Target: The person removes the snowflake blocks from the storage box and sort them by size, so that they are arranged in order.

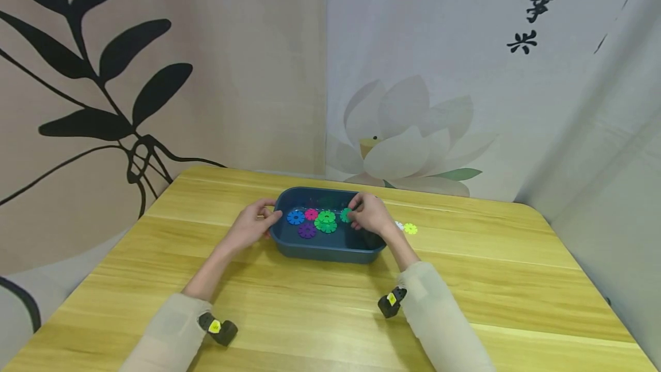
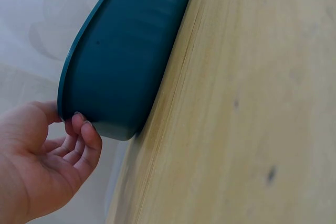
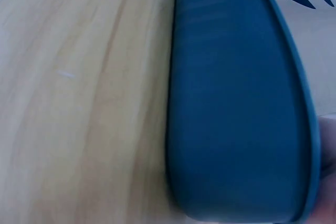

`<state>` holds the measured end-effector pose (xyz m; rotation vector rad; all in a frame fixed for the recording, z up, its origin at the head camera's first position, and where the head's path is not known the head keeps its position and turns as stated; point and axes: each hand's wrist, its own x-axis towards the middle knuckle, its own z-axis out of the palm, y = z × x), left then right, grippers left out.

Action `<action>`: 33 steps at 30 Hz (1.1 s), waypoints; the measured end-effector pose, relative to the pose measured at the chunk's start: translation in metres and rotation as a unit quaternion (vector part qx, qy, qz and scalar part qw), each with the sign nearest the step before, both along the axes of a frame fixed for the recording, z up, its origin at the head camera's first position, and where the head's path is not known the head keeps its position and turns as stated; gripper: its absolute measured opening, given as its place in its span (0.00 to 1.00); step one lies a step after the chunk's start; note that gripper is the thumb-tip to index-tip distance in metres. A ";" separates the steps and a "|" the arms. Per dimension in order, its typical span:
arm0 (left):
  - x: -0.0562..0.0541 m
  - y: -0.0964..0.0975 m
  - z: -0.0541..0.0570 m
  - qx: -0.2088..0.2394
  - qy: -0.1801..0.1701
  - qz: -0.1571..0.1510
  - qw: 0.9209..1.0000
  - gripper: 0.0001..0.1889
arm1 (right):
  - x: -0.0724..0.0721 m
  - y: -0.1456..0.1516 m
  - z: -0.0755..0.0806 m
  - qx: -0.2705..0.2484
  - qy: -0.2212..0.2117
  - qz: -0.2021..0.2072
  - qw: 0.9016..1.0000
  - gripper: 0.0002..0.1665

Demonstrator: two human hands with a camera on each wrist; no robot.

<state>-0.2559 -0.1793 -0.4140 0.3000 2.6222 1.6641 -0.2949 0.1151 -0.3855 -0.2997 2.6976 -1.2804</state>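
A dark blue plastic basin (image 1: 325,252) stands on the table. My left hand (image 1: 254,224) grips its left end, thumb over the rim and fingers curled against the outer wall, as the left wrist view also shows. Over the basin's right part, my right hand (image 1: 373,215) pinches a green notched plastic disc (image 1: 345,215) between thumb and fingers. On the basin floor lie a blue disc (image 1: 296,217), a pink disc (image 1: 311,214), a purple disc (image 1: 307,230) and overlapping green discs (image 1: 326,224). The right wrist view shows mostly the basin's outer wall (image 3: 236,98).
Right of the basin, a yellow disc (image 1: 410,228) and a white disc (image 1: 400,225), partly hidden by the right wrist, lie on the wooden table (image 1: 496,280). A printed curtain (image 1: 258,62) hangs behind the table's back edge.
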 end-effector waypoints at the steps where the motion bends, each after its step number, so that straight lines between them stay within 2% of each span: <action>1: 0.000 0.000 0.000 0.000 0.000 0.000 1.000 0.25 | 0.000 0.001 0.001 -0.005 0.002 0.000 1.000 0.07; 14: -0.002 0.001 -0.001 -0.002 -0.002 0.003 1.000 0.24 | 0.009 0.021 0.014 -0.087 0.049 -0.015 0.995 0.11; 22: -0.002 0.002 -0.001 0.001 -0.003 0.001 1.000 0.24 | 0.007 0.044 0.014 -0.138 0.072 -0.012 0.988 0.13; 27: -0.001 0.002 -0.001 0.007 -0.003 -0.002 1.000 0.25 | 0.006 0.060 0.013 -0.140 0.079 -0.018 0.987 0.13; 33: 0.001 0.001 0.001 0.013 -0.001 -0.003 1.000 0.26 | 0.008 0.079 0.011 -0.140 0.065 -0.025 0.988 0.12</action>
